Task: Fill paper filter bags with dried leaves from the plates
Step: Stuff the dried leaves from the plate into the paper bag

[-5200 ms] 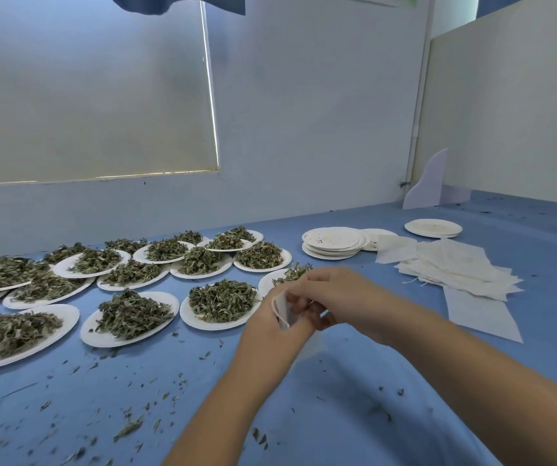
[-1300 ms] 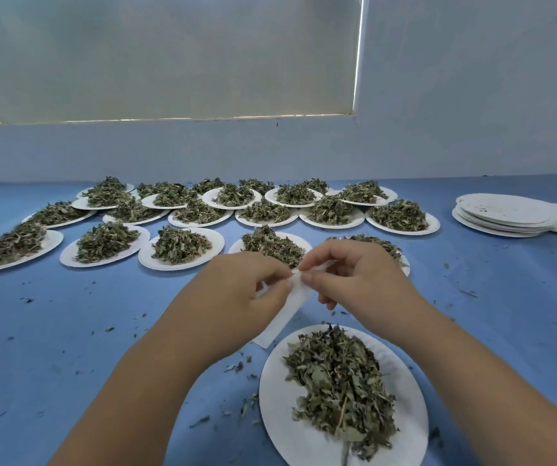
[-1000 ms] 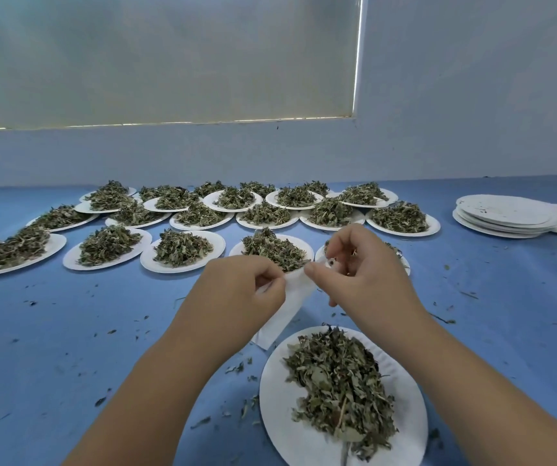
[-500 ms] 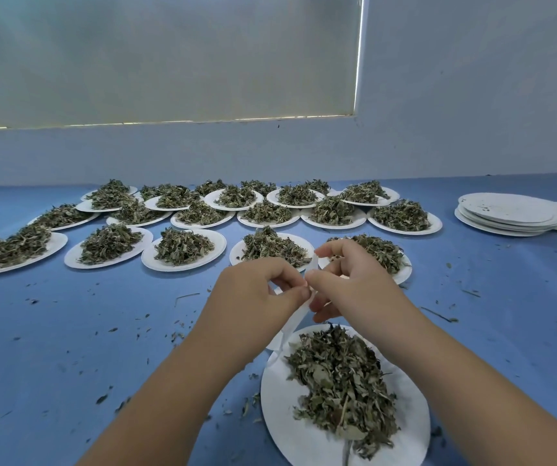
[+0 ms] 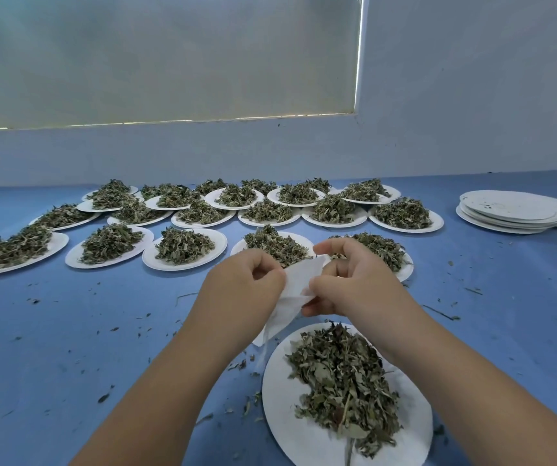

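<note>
A white paper filter bag hangs between both hands above the blue table, its lower end reaching down to the rim of the near plate. My left hand pinches the bag's left top edge. My right hand pinches its right edge, fingers curled. Just below sits a white paper plate with a heap of dried green leaves. The bag's mouth is partly hidden by my fingers.
Several more white plates heaped with dried leaves stand in rows across the blue table behind my hands. A stack of bare paper plates lies at the far right. Leaf crumbs are scattered over the cloth. A wall stands behind.
Since five seconds ago the view swung left and a leaf plate now lies in front of me. In the last second my fingers have drawn the bag's top edges apart, and more of the bag shows.
</note>
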`<state>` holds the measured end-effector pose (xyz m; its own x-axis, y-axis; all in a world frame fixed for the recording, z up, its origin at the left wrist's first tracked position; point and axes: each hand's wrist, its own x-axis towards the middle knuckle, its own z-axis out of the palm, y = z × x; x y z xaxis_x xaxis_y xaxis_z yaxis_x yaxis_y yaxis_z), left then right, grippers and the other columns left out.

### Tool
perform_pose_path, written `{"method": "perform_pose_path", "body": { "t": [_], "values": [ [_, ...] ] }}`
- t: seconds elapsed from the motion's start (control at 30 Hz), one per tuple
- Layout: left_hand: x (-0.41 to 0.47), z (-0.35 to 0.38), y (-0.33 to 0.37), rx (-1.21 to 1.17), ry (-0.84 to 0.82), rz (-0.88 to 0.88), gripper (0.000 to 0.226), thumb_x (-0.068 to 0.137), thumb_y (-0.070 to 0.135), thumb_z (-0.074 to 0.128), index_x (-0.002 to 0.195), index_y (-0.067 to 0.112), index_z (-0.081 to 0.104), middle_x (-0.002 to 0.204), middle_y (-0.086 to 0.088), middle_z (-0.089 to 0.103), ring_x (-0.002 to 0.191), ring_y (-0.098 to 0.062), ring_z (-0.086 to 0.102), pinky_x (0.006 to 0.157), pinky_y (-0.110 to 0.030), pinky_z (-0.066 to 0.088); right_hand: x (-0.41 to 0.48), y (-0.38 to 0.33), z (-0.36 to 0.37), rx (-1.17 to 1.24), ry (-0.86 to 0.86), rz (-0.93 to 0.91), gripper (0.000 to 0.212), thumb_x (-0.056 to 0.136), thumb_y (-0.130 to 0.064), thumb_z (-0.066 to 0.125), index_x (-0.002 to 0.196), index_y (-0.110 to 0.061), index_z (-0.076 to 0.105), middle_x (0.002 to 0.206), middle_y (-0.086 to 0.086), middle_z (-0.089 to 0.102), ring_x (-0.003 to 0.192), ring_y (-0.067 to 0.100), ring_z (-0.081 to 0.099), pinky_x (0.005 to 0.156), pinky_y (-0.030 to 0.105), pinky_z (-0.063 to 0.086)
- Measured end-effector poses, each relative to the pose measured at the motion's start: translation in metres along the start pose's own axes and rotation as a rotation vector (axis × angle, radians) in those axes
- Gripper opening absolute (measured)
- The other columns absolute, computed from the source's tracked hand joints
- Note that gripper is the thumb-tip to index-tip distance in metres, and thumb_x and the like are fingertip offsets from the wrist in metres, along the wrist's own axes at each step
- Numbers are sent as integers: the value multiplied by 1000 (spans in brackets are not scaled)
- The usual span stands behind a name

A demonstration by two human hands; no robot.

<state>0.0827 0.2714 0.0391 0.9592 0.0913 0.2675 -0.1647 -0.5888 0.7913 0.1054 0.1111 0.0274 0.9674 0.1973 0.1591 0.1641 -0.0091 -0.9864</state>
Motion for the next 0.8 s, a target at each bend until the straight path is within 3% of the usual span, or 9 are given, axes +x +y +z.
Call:
{"method": "perform_pose_path", "body": {
  "t": [0.13, 0.23, 0.43, 0.6, 0.7, 0.8],
  "values": [
    [-1, -4, -2, 164, 24, -31, 19, 96, 25, 44, 79, 26, 52, 65, 1, 59, 55, -19, 66, 58, -41, 55, -2, 0, 1, -28, 5, -13, 39, 81, 7, 58, 111, -18, 54, 65, 4, 58, 61, 23, 69, 72, 40, 61],
    [-1, -4, 1, 60, -61, -173, 17, 98, 25, 38, 86, 22, 50, 54, -4, 65, 46, -18, 66, 54, -35, 57, -3, 1, 5, -47, -5, -29, 41, 79, 5, 65, 112, -16, 53, 63, 4, 60, 59, 19, 68, 74, 41, 60],
    [-5, -6, 8, -122, -248, -253, 8, 93, 15, 48, 96, 20, 54, 66, -10, 71, 53, -25, 68, 53, -35, 59, -3, 2, 6, -96, -7, -51, 42, 78, -2, 69, 114, -19, 54, 63, 2, 62, 62, 15, 65, 75, 40, 60],
    [-3, -3, 7, -116, -33, -195, 22, 96, 3, 37, 91, 18, 51, 65, -15, 63, 39, -20, 57, 40, -27, 50, -3, 0, 2, -247, -18, -78, 44, 77, -4, 61, 114, -25, 51, 56, -8, 53, 58, 11, 60, 73, 38, 59],
    [1, -1, 7, -256, 31, -230, 24, 93, -1, 35, 95, 17, 51, 67, -16, 58, 35, -19, 52, 39, -25, 48, -4, -1, 3, -368, -57, -91, 44, 74, -15, 61, 112, -34, 47, 57, -10, 53, 58, 10, 57, 55, 22, 44],
    [2, 4, 6, -328, 21, -284, 19, 94, 5, 40, 94, 19, 53, 64, -10, 52, 33, -15, 45, 41, -26, 46, -7, 2, 8, -412, -93, -108, 47, 72, -23, 59, 113, -38, 44, 57, -11, 51, 50, 0, 45, 52, 19, 37]
  ]
}}
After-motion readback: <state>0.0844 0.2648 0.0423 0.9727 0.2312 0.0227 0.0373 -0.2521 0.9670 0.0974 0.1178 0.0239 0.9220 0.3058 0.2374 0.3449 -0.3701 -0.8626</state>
